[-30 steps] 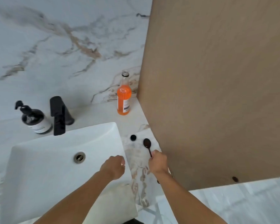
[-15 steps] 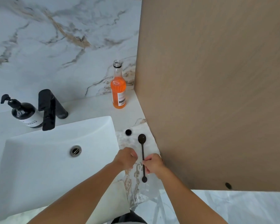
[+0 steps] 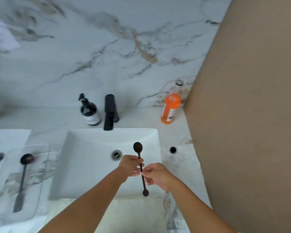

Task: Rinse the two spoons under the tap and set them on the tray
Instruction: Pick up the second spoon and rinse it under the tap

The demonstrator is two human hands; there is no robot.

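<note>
A long dark spoon point(image 3: 138, 147) is held over the right part of the white sink point(image 3: 84, 158), bowl pointing away from me. My left hand point(image 3: 130, 166) pinches its upper handle and my right hand point(image 3: 155, 175) pinches the handle lower down. The black tap point(image 3: 109, 111) stands behind the sink; no water is visibly running. A second dark spoon point(image 3: 23, 179) lies on a clear tray point(image 3: 39, 190) on the counter to the left of the sink.
A black soap pump bottle point(image 3: 89, 111) stands left of the tap. An orange bottle point(image 3: 170, 105) stands at the back right beside a tan wooden panel point(image 3: 250, 115). A small black cap point(image 3: 173, 149) lies right of the sink. Another basin point(image 3: 0, 148) is at far left.
The spoon was lifted off the counter at the right and carried left over the sink. Both hands now hold it. My view swung left, which brought the tray and second spoon into sight.
</note>
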